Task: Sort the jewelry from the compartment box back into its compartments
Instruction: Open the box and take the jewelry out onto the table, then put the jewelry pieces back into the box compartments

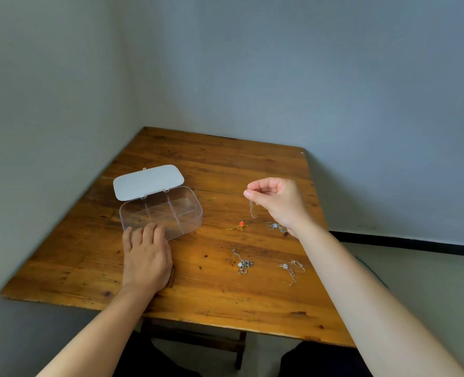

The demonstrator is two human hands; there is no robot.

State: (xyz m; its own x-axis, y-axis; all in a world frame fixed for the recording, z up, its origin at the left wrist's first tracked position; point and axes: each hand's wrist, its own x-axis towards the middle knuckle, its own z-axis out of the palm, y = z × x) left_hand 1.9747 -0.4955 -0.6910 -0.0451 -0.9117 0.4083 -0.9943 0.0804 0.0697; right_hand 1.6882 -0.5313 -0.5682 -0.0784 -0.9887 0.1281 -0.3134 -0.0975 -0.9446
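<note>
Silver chain (pixel 252 209) pinched in right hand (pixel 278 204)

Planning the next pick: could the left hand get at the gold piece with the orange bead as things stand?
Probably yes. The left hand rests flat by the clear box, holding nothing, and only bare table lies between it and the orange-bead piece. The right hand, pinching a thin chain, hangs close above, though.
</note>
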